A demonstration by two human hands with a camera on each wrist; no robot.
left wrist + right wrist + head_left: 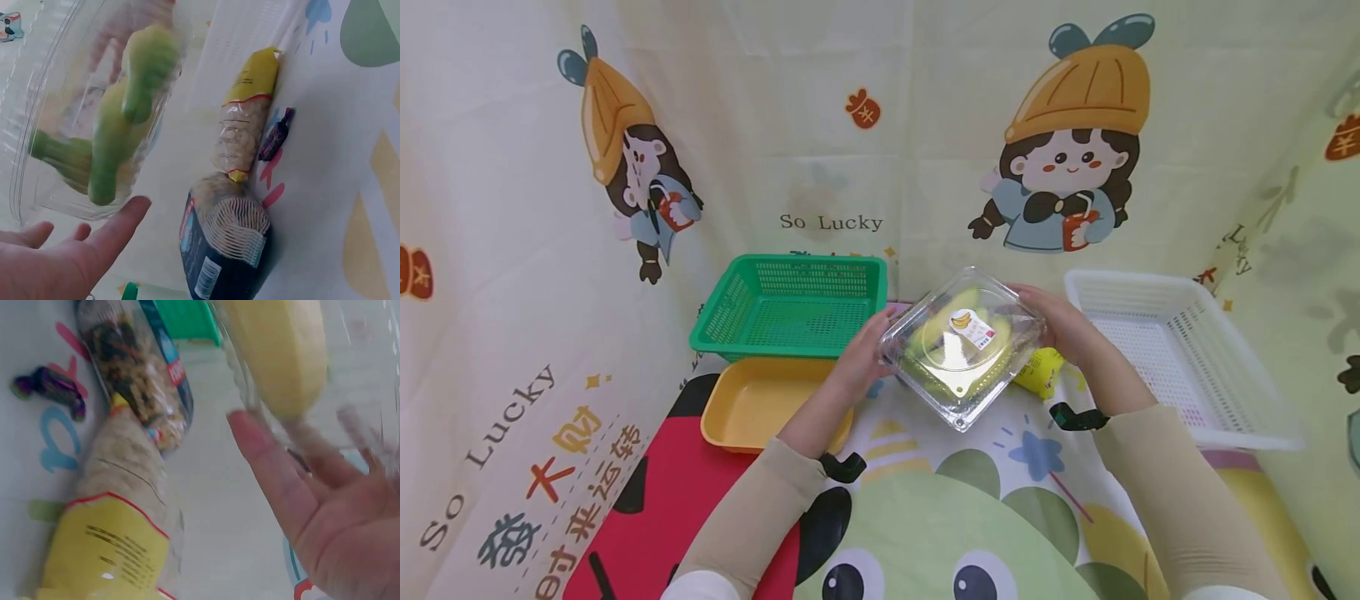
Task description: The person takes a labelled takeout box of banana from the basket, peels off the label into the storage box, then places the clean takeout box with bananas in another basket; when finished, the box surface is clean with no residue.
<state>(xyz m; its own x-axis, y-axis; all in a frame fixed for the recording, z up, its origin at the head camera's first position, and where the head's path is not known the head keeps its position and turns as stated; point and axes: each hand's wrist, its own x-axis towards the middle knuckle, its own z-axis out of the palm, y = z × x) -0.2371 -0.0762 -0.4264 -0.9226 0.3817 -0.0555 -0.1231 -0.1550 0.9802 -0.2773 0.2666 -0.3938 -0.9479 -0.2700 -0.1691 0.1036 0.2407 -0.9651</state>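
A clear plastic box of bananas (970, 350), yellow-green with a white label on the lid, is held up over the table between both hands. My left hand (862, 358) grips its left side, and my right hand (1054, 321) holds the right corner. In the left wrist view the green-tipped bananas (115, 144) show through the plastic, close to the left hand (75, 256). Below the box lie a yellow-topped bag (247, 112), a dark-labelled bag (228, 237) with a net-like pattern, and a small purple wrapped candy (276, 136). In the right wrist view, the right thumb (265, 450) lies along the box edge.
A green basket (715, 333) stands at the back left, with an orange tray (718, 417) in front of it. To the right is a white basket (1240, 367). A printed cloth (925, 125) hangs behind the table and at its sides.
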